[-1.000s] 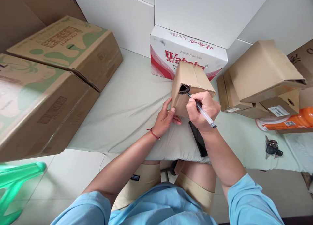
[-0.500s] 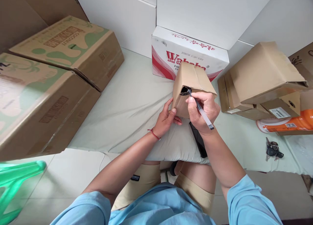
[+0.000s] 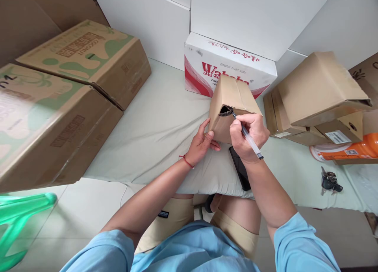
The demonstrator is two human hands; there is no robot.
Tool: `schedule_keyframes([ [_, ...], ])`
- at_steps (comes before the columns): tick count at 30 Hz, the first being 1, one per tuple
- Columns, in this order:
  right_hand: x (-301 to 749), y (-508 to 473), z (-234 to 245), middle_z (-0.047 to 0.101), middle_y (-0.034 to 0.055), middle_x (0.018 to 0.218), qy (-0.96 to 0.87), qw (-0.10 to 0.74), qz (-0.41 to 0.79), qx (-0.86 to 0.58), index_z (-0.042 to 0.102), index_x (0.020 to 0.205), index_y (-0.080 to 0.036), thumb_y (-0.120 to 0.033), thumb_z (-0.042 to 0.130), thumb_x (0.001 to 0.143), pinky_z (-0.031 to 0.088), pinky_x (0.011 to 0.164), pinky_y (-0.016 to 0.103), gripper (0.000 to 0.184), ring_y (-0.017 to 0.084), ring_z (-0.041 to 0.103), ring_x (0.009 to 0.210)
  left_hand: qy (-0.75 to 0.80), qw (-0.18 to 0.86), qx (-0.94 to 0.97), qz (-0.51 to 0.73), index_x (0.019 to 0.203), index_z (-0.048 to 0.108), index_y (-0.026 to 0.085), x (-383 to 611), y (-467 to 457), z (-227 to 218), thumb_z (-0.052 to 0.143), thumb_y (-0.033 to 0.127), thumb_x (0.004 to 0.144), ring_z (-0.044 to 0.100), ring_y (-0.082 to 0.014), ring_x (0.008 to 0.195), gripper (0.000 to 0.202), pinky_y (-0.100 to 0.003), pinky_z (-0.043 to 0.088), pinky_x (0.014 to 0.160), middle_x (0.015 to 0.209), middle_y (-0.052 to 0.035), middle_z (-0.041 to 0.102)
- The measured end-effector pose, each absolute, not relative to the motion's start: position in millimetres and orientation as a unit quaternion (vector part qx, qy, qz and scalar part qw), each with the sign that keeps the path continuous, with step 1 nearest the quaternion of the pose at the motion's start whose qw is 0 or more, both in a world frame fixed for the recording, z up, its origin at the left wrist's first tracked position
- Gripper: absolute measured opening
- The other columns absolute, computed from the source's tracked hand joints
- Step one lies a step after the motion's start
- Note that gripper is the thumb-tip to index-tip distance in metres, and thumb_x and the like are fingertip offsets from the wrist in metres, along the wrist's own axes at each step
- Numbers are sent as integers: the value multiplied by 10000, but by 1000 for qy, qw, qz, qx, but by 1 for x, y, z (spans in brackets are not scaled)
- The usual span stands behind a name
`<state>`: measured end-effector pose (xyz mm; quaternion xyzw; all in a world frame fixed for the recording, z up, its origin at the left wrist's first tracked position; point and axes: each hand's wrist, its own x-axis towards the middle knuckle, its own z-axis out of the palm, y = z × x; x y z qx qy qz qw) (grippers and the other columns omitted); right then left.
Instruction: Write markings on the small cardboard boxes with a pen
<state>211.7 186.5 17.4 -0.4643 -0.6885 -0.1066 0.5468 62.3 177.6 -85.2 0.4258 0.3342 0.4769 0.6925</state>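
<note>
A small brown cardboard box (image 3: 220,128) stands tilted in front of me. At its upper edge is a dark, rough-edged patch (image 3: 226,110); whether it is a hole or black ink I cannot tell. My left hand (image 3: 202,142) grips the box's lower left side, thumb on the near face and fingers reaching underneath. Pinched in my right hand (image 3: 249,136) is a pen (image 3: 251,142) with a clear barrel and dark ends. Its tip meets the box just right of the dark patch. Below my right hand lies a black phone (image 3: 239,169), partly covered by the wrist.
Behind the box stands a white and red carton (image 3: 196,73) against the wall. Large green-printed cartons (image 3: 118,67) fill the left. To the right are brown boxes (image 3: 313,90), an orange bottle (image 3: 351,147) and keys (image 3: 330,181). A green plastic stool (image 3: 26,205) is at lower left.
My right hand and the pen have moved slightly right, and the tip has left the dark patch for its right side. My left hand keeps its hold on the box.
</note>
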Motion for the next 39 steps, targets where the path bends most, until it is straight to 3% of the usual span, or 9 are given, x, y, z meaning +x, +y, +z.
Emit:
schedule_keyframes([
  [7,210,176,23,596,-76,611,-705,553,-50,-441,587,896,-273,-214,610,905,464,481,259,64,113,499,449,338,685,432,479,1729,218,207,62,178,-88,641,774,977,805,-220,715,1033,-328,673,708,799,-23,780],
  [12,231,132,18,827,7,970,-664,588,11,-462,635,1276,-315,-291,612,1033,513,522,277,246,124,624,500,335,687,423,488,1725,231,203,61,178,-88,651,757,982,810,-219,725,1018,-327,669,711,803,-21,765],
  [14,259,113,6,827,15,939,-643,566,-6,-516,615,1358,-298,-337,559,1072,493,515,272,293,130,618,484,328,692,417,490,1721,228,206,61,178,-88,661,755,977,813,-221,738,1022,-338,673,718,838,-27,762],
  [16,298,97,-8,787,5,793,-638,467,-40,-611,665,1293,-240,-350,563,1069,531,606,282,269,154,662,542,322,695,411,493,1714,233,221,61,179,-89,671,748,974,814,-217,747,1009,-344,676,718,923,-47,771],
  [19,360,79,-30,790,87,846,-642,186,-30,-743,747,1175,-188,-297,542,1020,557,768,344,279,238,742,775,317,698,409,494,1696,253,252,62,181,-92,681,745,969,810,-191,749,977,-320,670,704,1138,-103,776],
  [23,414,64,-42,792,183,990,-608,-44,45,-792,710,1385,-86,-68,464,896,550,917,396,548,302,736,979,309,701,408,496,1688,260,274,63,184,-98,693,743,959,814,-184,782,969,-307,672,702,1326,-147,733],
  [27,415,50,-38,754,211,1222,-602,-3,32,-798,491,1632,-73,-81,473,905,515,1071,453,727,303,699,1073,295,718,383,501,1666,292,282,63,187,-102,747,711,937,823,-192,799,961,-337,697,763,1349,-145,722],
  [33,337,18,-51,672,226,1357,-593,56,92,-798,568,1554,-105,-520,505,1062,501,1119,489,647,368,618,1266,280,736,364,498,1636,308,300,62,190,-102,792,678,920,830,-193,797,943,-339,701,792,1343,-131,722],
  [39,291,21,-53,589,297,1469,-538,13,108,-836,445,1630,-48,-579,667,986,465,1146,523,864,435,573,1365,280,735,363,499,1640,326,296,61,191,-104,795,672,918,827,-192,797,939,-328,696,775,1338,-131,724],
])
